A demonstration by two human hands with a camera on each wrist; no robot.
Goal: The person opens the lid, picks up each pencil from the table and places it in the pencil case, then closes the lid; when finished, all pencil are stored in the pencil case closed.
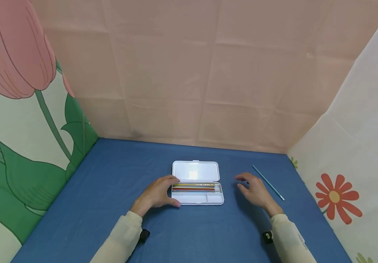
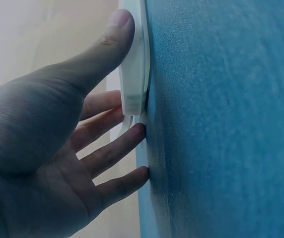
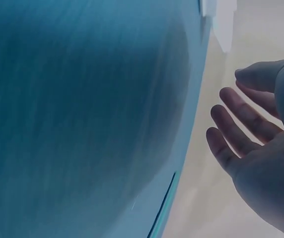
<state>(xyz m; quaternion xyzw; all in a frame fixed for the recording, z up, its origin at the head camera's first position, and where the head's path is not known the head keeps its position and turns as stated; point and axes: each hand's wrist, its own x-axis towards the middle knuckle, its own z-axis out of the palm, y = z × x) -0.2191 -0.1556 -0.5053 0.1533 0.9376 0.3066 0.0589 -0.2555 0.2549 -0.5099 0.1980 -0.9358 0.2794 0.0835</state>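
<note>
A white pencil case (image 1: pixel 189 199) lies on the blue table with its lid (image 1: pixel 181 171) folded back away from me. Several coloured pencils (image 1: pixel 195 188) lie side by side in its rear compartment, and the front part holds a low divider. My left hand (image 1: pixel 157 191) grips the left end of the case, thumb along the front edge and fingers at the back; the left wrist view shows the thumb (image 2: pixel 107 47) against the case side. To the right, my right hand (image 1: pixel 256 190) hovers with relaxed fingers, holding nothing. Beside it a teal pencil (image 1: pixel 268 183) lies diagonally on the table.
A blue cloth (image 1: pixel 126 160) covers the table. A beige curtain (image 1: pixel 162 91) hangs behind it. Printed panels stand at both sides, tulips (image 1: pixel 21 47) on the left and a red flower (image 1: pixel 334 197) on the right.
</note>
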